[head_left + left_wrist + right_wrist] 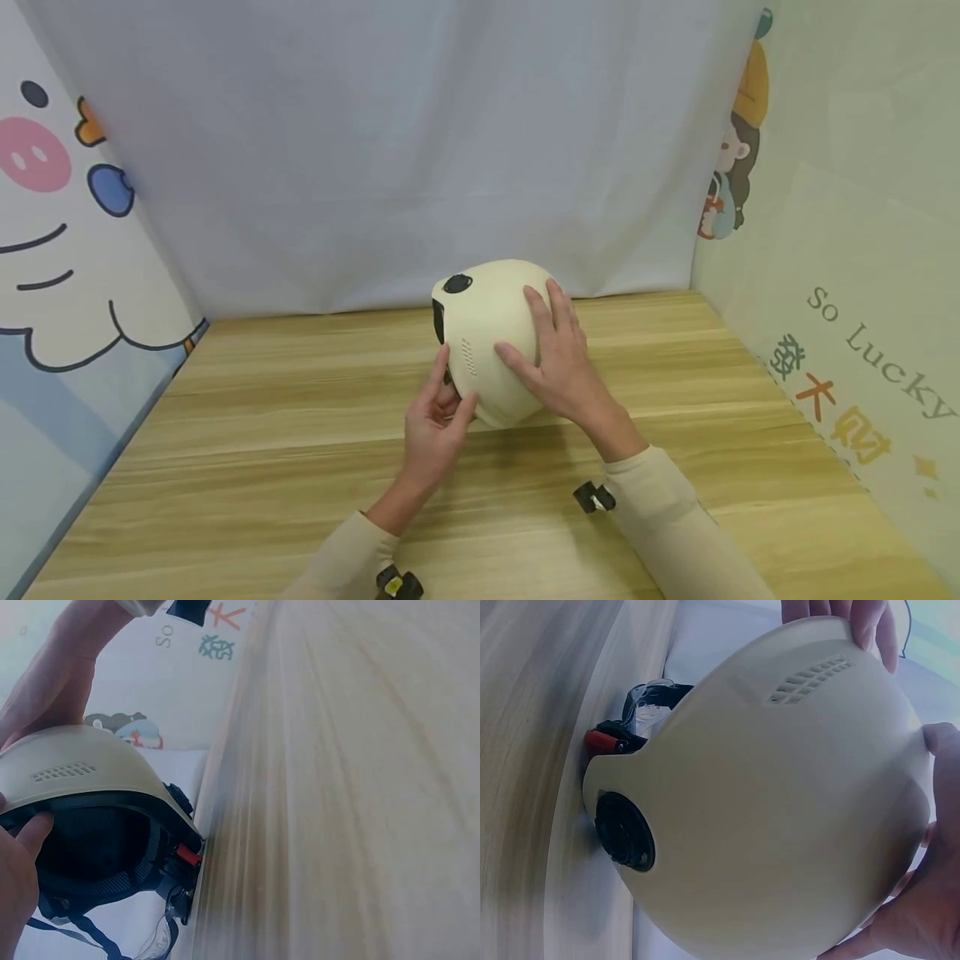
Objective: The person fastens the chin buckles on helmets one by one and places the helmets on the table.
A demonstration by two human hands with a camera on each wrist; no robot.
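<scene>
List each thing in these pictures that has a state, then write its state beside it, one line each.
Helmet: tilted, open side turned toward the person's left
Strap: slack; buckled or not, cannot tell
Left hand: gripping the helmet by its edge
Right hand: resting on the helmet, fingers spread
Curtain: hanging down

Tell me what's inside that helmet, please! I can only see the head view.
Observer: The left wrist view shows a dark lining inside the helmet.
Operator: Cool! Is there anything colourful on it?
Observer: Yes, a red piece sits near the edge of the opening.
Operator: Is anything next to the red piece?
Observer: The right wrist view shows something clear and shiny close by; I can't tell what it is.
</scene>
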